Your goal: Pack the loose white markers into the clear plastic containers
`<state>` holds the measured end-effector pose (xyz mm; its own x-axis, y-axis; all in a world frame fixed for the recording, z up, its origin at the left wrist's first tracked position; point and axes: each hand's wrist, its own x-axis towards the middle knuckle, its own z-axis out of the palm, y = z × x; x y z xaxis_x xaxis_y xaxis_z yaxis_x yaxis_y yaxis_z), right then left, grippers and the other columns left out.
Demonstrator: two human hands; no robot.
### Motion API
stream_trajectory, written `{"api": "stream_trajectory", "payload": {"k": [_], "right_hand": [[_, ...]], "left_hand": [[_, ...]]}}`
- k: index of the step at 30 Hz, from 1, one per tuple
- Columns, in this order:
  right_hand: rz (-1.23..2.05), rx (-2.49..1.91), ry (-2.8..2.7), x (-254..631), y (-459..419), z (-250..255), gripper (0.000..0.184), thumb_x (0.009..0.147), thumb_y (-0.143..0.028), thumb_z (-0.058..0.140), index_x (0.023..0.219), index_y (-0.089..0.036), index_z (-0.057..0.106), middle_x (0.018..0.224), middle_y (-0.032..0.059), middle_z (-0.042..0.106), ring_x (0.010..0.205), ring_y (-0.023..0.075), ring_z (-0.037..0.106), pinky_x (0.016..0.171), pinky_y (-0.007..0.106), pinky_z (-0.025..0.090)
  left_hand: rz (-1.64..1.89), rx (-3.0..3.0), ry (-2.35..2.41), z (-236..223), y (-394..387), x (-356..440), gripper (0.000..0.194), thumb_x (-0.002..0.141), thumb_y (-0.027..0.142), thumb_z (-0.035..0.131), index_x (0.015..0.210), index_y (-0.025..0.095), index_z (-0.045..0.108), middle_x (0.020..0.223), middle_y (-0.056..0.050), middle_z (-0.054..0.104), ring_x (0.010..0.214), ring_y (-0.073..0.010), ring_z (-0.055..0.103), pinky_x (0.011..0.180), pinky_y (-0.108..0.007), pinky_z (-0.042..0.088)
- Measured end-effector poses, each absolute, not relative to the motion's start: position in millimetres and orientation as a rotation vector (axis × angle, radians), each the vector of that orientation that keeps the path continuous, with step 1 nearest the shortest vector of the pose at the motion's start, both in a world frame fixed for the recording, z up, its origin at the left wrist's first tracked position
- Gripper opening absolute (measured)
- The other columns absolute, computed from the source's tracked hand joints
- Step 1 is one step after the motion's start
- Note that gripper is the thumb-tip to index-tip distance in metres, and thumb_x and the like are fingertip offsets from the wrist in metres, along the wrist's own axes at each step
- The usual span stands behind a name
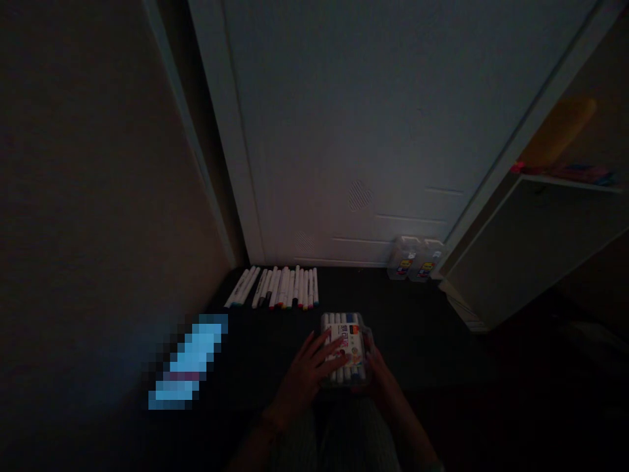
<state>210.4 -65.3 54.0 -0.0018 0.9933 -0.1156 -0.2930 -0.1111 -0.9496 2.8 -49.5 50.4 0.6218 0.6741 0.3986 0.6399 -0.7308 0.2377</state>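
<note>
A clear plastic marker case (351,328) with a printed label and several white markers inside is held at the table's near edge, in front of my body. My left hand (314,360) lies over its left side, fingers spread across the label. My right hand (376,370) grips the case by its right side, near the handle, with part of the fingers hidden behind it. Beyond the case, to the left, a row of loose white markers (282,287) with coloured ends lies on the dark table (393,328).
Two clear plastic cases (415,260) with labels stand upright at the back right, against a white panel (344,131). A bright, pixelated screen-like shape (189,360) is at the left. A wall is close on the left, and a pale cabinet (531,242) is on the right. The light is dim.
</note>
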Motion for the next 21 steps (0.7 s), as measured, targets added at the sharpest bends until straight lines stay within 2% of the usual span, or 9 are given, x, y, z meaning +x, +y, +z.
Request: {"api": "stream_trajectory", "payload": {"k": [3,6,11,16,19,21], "right_hand": [[1.561,-1.074,-0.808,215.1,-81.6,49.8,0.063,0.078,-0.046,0.066,0.134,-0.032,0.044,0.127,0.0089,0.058,0.105,0.0297,0.063,0.065,0.039,0.058],[1.480,-1.115,-0.775,220.7,-82.7,43.7,0.059,0.076,-0.045,0.068,0.130,-0.029,0.049,0.129,0.0091,0.058,0.107,0.0301,0.061,0.067,0.039,0.058],[1.287,-1.183,-0.678,258.7,-56.5,38.7,0.061,0.074,-0.047,0.069,0.129,-0.027,0.051,0.124,0.0095,0.061,0.109,0.0311,0.061,0.069,0.038,0.059],[1.025,-1.169,-0.522,308.3,-18.1,45.4,0.088,0.069,-0.047,0.074,0.141,-0.028,0.026,0.134,0.0114,0.050,0.111,0.0283,0.059,0.081,0.042,0.057],[0.853,-1.178,-0.432,325.0,2.2,46.8,0.110,0.060,-0.043,0.081,0.143,-0.031,0.009,0.143,0.0132,0.038,0.112,0.0285,0.058,0.081,0.044,0.058],[0.799,-1.160,-0.395,332.0,13.8,44.4,0.113,0.057,-0.042,0.081,0.141,-0.035,0.005,0.145,0.0121,0.034,0.113,0.0284,0.057,0.080,0.045,0.057]], "left_hand": [[0.679,2.798,1.113,50.4,-49.3,5.6,0.087,0.073,-0.010,0.042,0.143,0.040,0.030,0.152,0.006,0.032,0.143,-0.0234,0.019,0.114,-0.054,0.018],[0.682,2.765,1.106,49.9,-49.4,10.0,0.085,0.075,-0.007,0.044,0.145,0.039,0.026,0.152,0.006,0.033,0.141,-0.0220,0.024,0.114,-0.048,0.023],[0.792,2.591,1.212,51.2,-50.2,15.5,0.066,0.089,0.018,0.051,0.147,0.034,0.024,0.153,0.002,0.029,0.138,-0.0238,0.028,0.111,-0.043,0.031],[0.805,2.562,1.231,46.3,-47.1,15.3,0.062,0.091,0.021,0.048,0.146,0.035,0.025,0.153,0.001,0.030,0.132,-0.0246,0.035,0.108,-0.044,0.037],[0.809,2.552,1.254,39.7,-43.5,14.0,0.060,0.092,0.022,0.048,0.146,0.036,0.026,0.151,0.002,0.035,0.130,-0.0229,0.038,0.107,-0.044,0.040],[0.811,2.543,1.267,36.1,-41.5,12.9,0.059,0.092,0.022,0.048,0.145,0.036,0.027,0.148,0.002,0.039,0.129,-0.0224,0.040,0.106,-0.043,0.041]]}}
